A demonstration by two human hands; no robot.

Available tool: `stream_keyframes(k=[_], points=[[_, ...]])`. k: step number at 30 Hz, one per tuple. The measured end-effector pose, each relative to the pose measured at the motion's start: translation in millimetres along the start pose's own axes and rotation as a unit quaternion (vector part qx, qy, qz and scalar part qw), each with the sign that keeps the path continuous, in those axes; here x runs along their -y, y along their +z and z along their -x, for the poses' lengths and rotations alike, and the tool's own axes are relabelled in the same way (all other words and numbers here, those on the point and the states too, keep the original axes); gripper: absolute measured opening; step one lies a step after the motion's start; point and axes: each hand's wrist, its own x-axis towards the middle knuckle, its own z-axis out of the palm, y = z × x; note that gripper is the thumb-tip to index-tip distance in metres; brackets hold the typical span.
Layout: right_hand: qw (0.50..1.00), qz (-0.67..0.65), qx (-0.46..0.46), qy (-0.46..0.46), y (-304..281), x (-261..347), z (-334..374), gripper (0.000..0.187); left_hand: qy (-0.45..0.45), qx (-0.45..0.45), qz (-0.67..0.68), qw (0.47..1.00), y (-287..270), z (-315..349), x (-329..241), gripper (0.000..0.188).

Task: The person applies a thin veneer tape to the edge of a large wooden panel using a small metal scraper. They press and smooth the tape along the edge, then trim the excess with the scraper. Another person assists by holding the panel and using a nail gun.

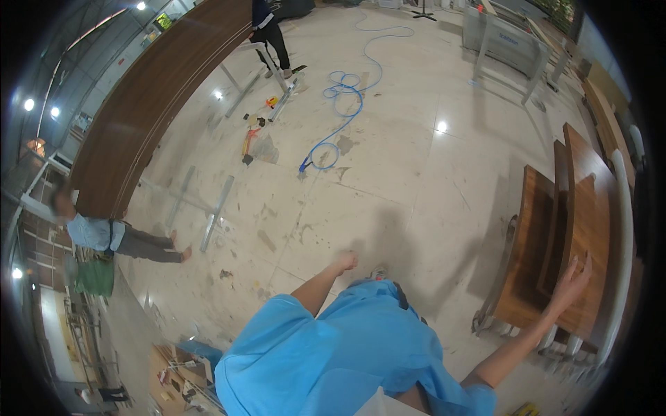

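Observation:
My right hand (572, 283) reaches out to the right with its fingers apart, over the face of a brown wooden panel (590, 232). Whether the fingertips touch the panel I cannot tell. Two more wooden panels, one of them a shorter brown panel (525, 239), lean or stand beside it on the left. My left hand (347, 261) hangs in front of my body above the tiled floor, its fingers curled into a loose fist. Nothing shows in it.
A long dark-brown board (149, 104) lies on metal stands at the left, with a person (104, 236) at its near end and another person (267, 35) at the far end. A blue hose (361, 104) and tools (248, 142) lie on the floor (388, 166). A grey table (510, 45) stands far right.

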Motion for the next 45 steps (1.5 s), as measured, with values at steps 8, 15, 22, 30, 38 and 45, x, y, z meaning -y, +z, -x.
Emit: stream_keyframes(k=[8,15,22,30,38,45], points=[[0.880,0.408,0.241,0.032,60,-60,5,0.079,-0.026,0.002,0.054,0.998,-3,9,41,0.023],[0.906,0.369,0.200,0.045,55,-41,17,0.081,-0.013,-0.004,-0.202,0.979,-20,58,106,0.032],[0.908,0.379,0.176,0.034,52,-27,19,0.081,-0.086,-0.044,-0.053,0.994,8,84,91,0.033],[0.915,0.381,0.136,0.004,58,-37,22,0.077,-0.062,-0.010,0.004,0.998,35,107,73,0.034],[0.888,0.442,0.128,-0.013,63,-41,20,0.074,0.064,-0.027,-0.234,0.970,-12,75,168,0.037],[0.873,0.472,0.124,-0.014,67,-45,16,0.074,-0.107,-0.149,0.086,0.979,-45,56,140,0.033]])
